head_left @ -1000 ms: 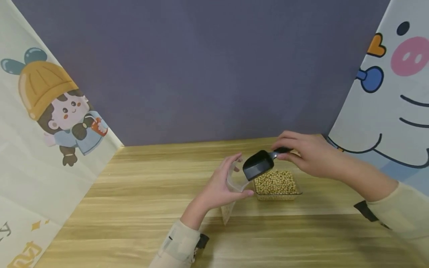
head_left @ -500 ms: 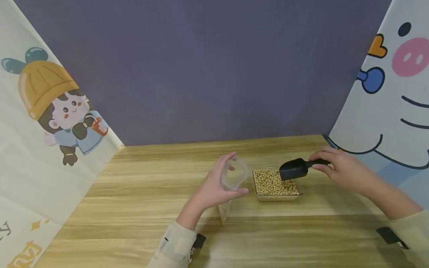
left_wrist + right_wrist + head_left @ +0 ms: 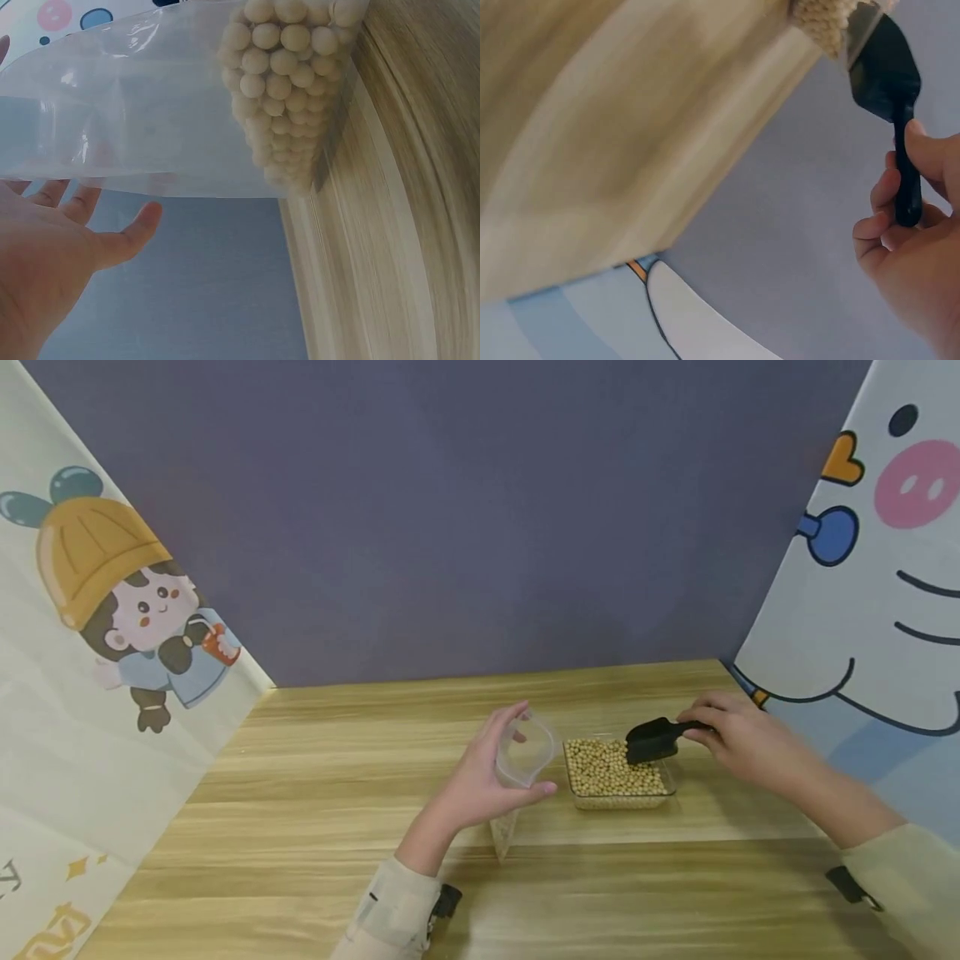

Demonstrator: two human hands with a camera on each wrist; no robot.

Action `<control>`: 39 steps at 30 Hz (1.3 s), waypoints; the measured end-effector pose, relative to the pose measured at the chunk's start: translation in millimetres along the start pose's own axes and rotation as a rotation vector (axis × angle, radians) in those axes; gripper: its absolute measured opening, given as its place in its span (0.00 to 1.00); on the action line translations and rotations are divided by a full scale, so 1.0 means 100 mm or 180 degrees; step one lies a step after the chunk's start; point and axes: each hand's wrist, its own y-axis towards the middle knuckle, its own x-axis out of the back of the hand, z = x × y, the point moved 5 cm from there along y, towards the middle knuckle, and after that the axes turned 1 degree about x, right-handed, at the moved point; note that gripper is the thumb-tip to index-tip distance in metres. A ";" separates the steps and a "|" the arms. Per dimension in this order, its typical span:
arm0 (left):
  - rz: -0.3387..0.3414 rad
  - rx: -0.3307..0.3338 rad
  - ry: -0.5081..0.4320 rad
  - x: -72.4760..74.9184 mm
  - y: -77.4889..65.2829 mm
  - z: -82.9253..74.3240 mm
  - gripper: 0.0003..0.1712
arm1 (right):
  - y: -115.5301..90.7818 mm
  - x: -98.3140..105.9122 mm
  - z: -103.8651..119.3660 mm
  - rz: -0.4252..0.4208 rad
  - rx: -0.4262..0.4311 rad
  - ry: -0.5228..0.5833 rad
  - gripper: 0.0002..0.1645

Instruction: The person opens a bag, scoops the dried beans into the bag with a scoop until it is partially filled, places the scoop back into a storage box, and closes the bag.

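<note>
My left hand [image 3: 476, 777] curves around the mouth of a clear plastic bag [image 3: 527, 752], thumb and fingers holding it spread. In the left wrist view, round pale soybeans [image 3: 281, 82] fill the bottom of the bag, which stands upright at the wooden surface. A black scoop [image 3: 651, 742] is in my right hand [image 3: 750, 743], its handle pinched between thumb and fingers. The scoop's front edge dips at the soybeans [image 3: 607, 768] in a clear rectangular container [image 3: 622, 802], right of the bag. The right wrist view shows the scoop [image 3: 889, 67] over the container's corner.
The wooden tabletop [image 3: 337, 810] runs back to a plain grey-blue wall panel [image 3: 480, 527]. Cartoon-printed panels stand at the left [image 3: 67, 693] and the right [image 3: 862, 627]. Each sleeve has a dark strap at the cuff.
My right hand has moved the scoop from the bag's mouth rightward to the container, then slightly left and down toward the soybeans. My left hand has shifted slightly left and keeps holding the bag.
</note>
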 end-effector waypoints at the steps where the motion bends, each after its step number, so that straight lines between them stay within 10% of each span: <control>1: -0.0003 0.0003 0.0006 0.00 0.00 0.00 0.63 | 0.00 -0.03 -0.01 0.0050 -0.0098 0.0073 0.14; 18: 0.0012 0.0020 0.0002 0.00 0.01 0.02 0.63 | 0.06 -0.52 -0.07 0.0720 -0.0849 0.1282 0.13; 39: 0.0062 0.0071 0.0006 -0.02 0.01 0.01 0.63 | 0.04 -0.68 -0.05 0.0816 -0.0804 0.1393 0.12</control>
